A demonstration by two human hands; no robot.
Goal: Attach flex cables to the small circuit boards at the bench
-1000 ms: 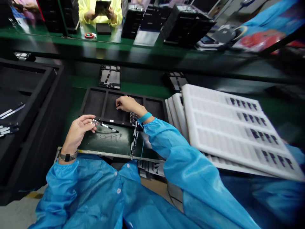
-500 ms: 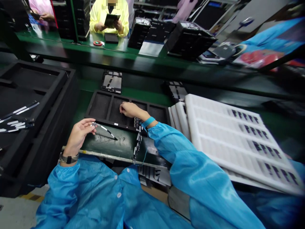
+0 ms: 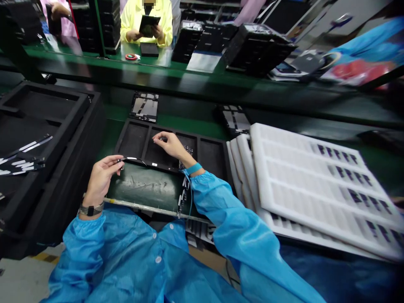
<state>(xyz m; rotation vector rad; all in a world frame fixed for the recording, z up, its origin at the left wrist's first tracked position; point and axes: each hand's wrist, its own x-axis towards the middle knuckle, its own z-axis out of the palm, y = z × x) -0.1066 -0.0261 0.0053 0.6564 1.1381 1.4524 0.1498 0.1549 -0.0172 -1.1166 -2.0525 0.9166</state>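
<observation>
My left hand [image 3: 101, 174] pinches one end of a thin black-and-white flex cable [image 3: 134, 159], whose free end points right, over the near edge of a black foam tray [image 3: 131, 141]. Above the tray's compartments hovers my right hand [image 3: 172, 146], its thumb and index finger pressed together. Whatever lies between those fingertips is too small to name. Small circuit parts [image 3: 188, 152] show in the compartment beside my right wrist. A row of black-and-white strips [image 3: 181, 195] lies along the green bench [image 3: 145, 185] in front of the tray.
Stacked black foam trays [image 3: 78, 122] hold more strips on the left. White foam trays [image 3: 303, 168] with black parts are piled at right. Behind the tray lie two flat device panels [image 3: 144, 107] [image 3: 235, 120]. Across the bench a person in yellow [image 3: 164, 21] holds a dark panel.
My right hand has shifted slightly left, its pinching fingertips now turned into view. The flex cable in my left hand has swung up from hanging down-right to nearly level.
</observation>
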